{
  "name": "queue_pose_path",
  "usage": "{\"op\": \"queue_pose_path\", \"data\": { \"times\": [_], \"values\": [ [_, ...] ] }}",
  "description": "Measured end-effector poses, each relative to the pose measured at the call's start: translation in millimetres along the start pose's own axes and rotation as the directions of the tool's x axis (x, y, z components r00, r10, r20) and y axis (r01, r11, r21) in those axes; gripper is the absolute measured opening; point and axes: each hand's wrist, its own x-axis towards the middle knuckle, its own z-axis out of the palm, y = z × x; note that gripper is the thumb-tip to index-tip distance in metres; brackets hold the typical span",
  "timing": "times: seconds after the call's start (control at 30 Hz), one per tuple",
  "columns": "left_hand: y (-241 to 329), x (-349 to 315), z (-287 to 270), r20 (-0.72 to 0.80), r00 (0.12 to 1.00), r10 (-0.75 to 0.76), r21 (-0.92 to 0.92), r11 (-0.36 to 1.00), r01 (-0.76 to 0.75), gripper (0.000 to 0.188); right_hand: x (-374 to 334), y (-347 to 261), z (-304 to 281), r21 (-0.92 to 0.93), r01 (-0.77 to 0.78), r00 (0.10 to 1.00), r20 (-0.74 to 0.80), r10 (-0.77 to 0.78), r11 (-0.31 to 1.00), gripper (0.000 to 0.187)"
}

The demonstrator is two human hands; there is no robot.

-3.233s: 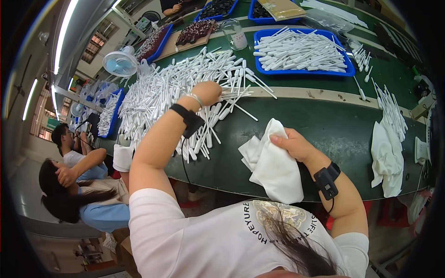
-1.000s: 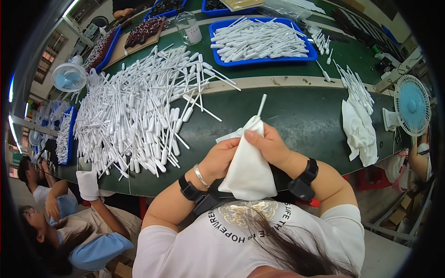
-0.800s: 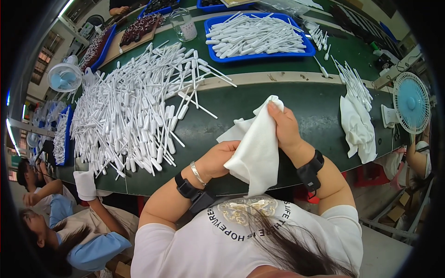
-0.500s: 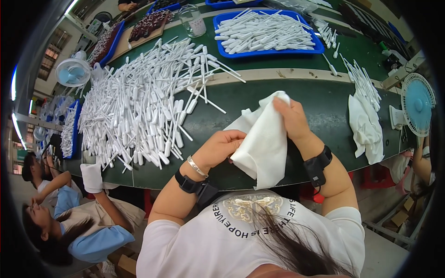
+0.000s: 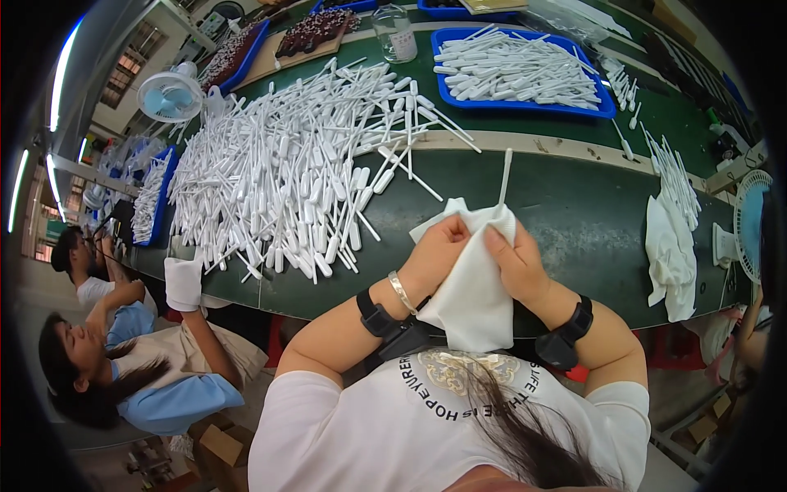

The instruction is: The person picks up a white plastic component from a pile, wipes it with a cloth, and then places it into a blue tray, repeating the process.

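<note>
My left hand pinches the edge of a white cloth just over the near edge of the table. Closed on the cloth's other side is my right hand, its thumb pointing up. A thin white stem of a plastic dropper stands up out of the cloth between the hands; its lower part is hidden in the folds. A large heap of white plastic droppers lies on the table to the left of my hands.
A blue tray of droppers stands beyond a pale strip, beside a glass jar. To the right lie more droppers, a second white cloth and a fan. Another person's white-gloved hand is at the left table edge.
The dropper stem now shows above the cloth, where none was visible before. My hands have come closer together, and the cloth hangs lower between them. The view has shifted, moving the surroundings within it.
</note>
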Motion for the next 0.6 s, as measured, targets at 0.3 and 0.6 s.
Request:
{"op": "queue_pose_path", "data": {
  "times": [0.3, 0.6],
  "values": [
    [9.7, -14.3, 7.6, 0.032, 0.873, 0.486, 0.35, 0.813, -0.465, 0.012, 1.0, -4.6, -3.9, -0.459, 0.083, 0.956, 0.288, 0.059, 0.885, 0.021],
    [22.2, -20.5, -19.0, -0.167, 0.854, 0.492, 0.003, 0.867, -0.499, 0.016, 7.7, -2.7, -13.5, -0.11, -0.069, 0.922, 0.372, 0.106, 0.992, 0.024]
  ]
}}
